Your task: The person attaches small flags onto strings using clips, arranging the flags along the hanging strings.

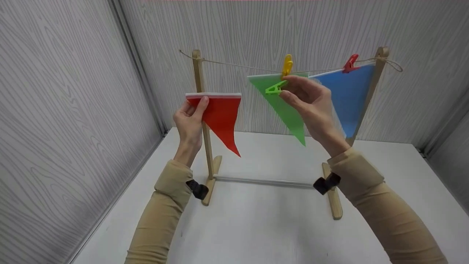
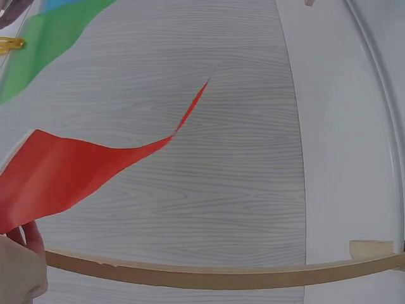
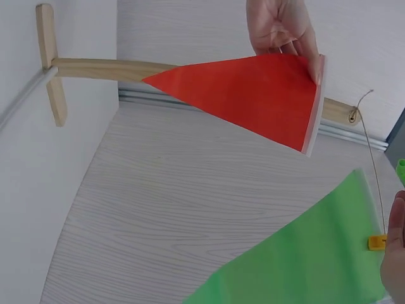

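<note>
My left hand (image 1: pixel 190 123) pinches a red triangular pennant (image 1: pixel 223 113) near the left end of its white top edge, thumb in front. The pennant's tip hangs down, below the string (image 1: pixel 242 66). Between thumb and fingertips, my right hand (image 1: pixel 311 102) holds a green clothespin (image 1: pixel 275 88) in front of a green pennant (image 1: pixel 289 110). A yellow clothespin (image 1: pixel 287 66) clips that green pennant to the string. Farther right, a red clothespin (image 1: pixel 351 63) fastens a blue pennant (image 1: pixel 348 95), partly hidden behind my right hand. In the right wrist view, the red pennant (image 3: pixel 253 95) shows its full triangle.
The string runs between two wooden posts, a left post (image 1: pixel 198 73) and a right post (image 1: pixel 370 91). Wooden feet (image 1: pixel 334 201) and a pale rod (image 1: pixel 263 181) join them at the bottom. They stand on a white table (image 1: pixel 263 227) before wood-grain panels (image 1: pixel 256 33).
</note>
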Available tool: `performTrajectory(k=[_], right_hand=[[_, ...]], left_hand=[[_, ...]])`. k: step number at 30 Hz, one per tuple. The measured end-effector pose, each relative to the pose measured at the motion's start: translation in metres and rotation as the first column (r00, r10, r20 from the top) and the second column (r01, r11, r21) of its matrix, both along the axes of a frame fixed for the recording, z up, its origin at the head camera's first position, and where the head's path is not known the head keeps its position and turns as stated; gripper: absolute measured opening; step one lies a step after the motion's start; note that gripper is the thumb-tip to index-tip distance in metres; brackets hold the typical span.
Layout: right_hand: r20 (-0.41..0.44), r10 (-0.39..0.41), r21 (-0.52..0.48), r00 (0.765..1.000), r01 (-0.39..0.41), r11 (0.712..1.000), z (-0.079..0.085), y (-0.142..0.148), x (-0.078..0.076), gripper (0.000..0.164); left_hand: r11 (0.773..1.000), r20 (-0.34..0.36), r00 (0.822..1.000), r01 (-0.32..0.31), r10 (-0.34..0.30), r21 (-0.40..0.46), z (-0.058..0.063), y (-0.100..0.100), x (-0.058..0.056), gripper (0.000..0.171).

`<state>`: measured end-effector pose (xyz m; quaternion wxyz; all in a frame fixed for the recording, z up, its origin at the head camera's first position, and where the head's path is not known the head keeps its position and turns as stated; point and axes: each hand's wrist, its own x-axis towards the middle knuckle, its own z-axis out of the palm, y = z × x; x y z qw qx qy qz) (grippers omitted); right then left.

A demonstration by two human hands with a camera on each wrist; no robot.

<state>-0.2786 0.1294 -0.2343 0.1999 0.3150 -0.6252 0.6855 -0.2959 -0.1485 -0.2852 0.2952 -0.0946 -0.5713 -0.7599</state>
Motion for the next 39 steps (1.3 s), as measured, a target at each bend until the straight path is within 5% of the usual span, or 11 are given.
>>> performTrajectory(k=[13, 33, 39], right_hand=[[-0.073, -0.020, 0.101, 0.997, 0.027, 0.995, 0.033, -0.034, -0.018, 0.032], [-0.068, -0.143, 0.200, 0.987, 0.154, 0.968, 0.064, -0.081, -0.032, 0.033], [-0.023, -0.174, 0.228, 0.985, 0.174, 0.958, 0.067, -0.089, -0.037, 0.034]], left_hand=[[0.987, -0.023, 0.996, 0.087, -0.085, 0.138, 0.019, 0.006, -0.005, 0.025], [0.974, 0.023, 0.996, 0.084, -0.091, 0.211, 0.049, 0.019, -0.009, 0.032], [0.984, 0.057, 0.997, 0.033, -0.043, 0.173, 0.055, 0.021, -0.009, 0.036]])
